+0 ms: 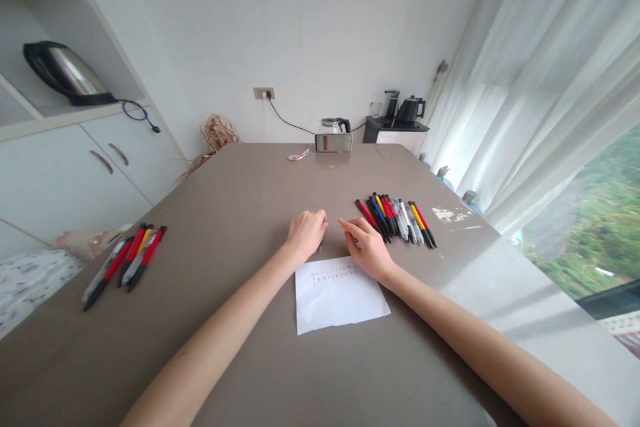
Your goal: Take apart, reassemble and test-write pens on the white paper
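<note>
My left hand (pixel 307 235) is closed above the table, just beyond the paper's upper left corner. A thin dark tip (pixel 321 247) shows below its fingers; the rest of that object is hidden. Facing it, my right hand (pixel 369 248) pinches a small yellow pen part (pixel 344 229), mostly covered by the fingers. A white sheet of paper (pixel 340 303) with rows of small handwritten marks lies beneath, its upper right corner under my right hand. To the right lies a row of pens (pixel 395 219) in red, blue, yellow, white and clear, with black ends.
Several more pens (pixel 131 257) lie at the table's left. At the far edge stand a glass pot (pixel 330 125), a phone-like box (pixel 333 143) and a crumpled wrapper (pixel 299 155). Peeled white patches (pixel 451 214) mark the brown table (pixel 240 200) on the right.
</note>
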The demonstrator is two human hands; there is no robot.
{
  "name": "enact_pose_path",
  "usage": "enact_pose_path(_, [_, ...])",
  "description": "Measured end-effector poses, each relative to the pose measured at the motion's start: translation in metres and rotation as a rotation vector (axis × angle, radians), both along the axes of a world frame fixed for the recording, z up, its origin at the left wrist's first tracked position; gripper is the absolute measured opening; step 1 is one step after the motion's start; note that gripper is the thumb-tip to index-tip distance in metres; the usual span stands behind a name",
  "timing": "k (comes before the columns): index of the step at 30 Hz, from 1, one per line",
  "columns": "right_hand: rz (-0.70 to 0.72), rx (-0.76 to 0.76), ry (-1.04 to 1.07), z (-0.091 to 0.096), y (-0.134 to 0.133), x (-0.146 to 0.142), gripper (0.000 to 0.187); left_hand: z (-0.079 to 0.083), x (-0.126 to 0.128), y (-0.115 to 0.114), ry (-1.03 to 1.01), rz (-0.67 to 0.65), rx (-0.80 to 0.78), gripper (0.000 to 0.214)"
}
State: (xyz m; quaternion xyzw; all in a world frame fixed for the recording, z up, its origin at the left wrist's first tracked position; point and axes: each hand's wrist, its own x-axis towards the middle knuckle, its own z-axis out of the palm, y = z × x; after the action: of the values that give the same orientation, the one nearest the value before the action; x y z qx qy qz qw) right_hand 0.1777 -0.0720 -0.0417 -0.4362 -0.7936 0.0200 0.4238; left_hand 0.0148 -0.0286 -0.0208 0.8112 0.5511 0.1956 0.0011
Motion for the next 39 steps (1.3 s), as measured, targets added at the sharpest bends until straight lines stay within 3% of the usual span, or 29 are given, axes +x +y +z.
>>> enact_pose_path(5, [-0.01,-0.015,-0.002,0.001,0.0,0.0,0.033,-0.001,-0.002,-0.002,0.009,-0.02,0.025,0.018])
enact_pose_path(10, [-0.033,-0.02,0.001,0.002,-0.001,0.0,0.027,0.003,-0.003,-0.005,-0.211,-0.049,-0.048,0.02])
enact_pose_path(12, [-0.031,-0.02,0.005,0.002,-0.002,0.0,0.026,0.006,-0.001,-0.006,-0.395,-0.136,-0.157,0.024])
enact_pose_path(15, [-0.033,-0.028,0.017,0.001,-0.001,0.0,0.024,0.01,0.005,-0.009,-0.679,-0.24,-0.445,0.031])
enact_pose_path(19, [-0.064,-0.036,0.066,0.0,-0.001,0.0,0.023,0.01,0.009,-0.012,-0.931,-0.222,-0.674,0.033])
enact_pose_path(26, [-0.057,-0.061,0.058,-0.004,0.0,0.002,0.026,0.002,0.01,-0.01,-1.015,-0.178,-0.642,0.03])
enact_pose_path(39, [-0.087,-0.052,0.139,0.0,-0.002,-0.001,0.029,-0.002,0.001,-0.003,-1.373,-0.094,-0.782,0.025])
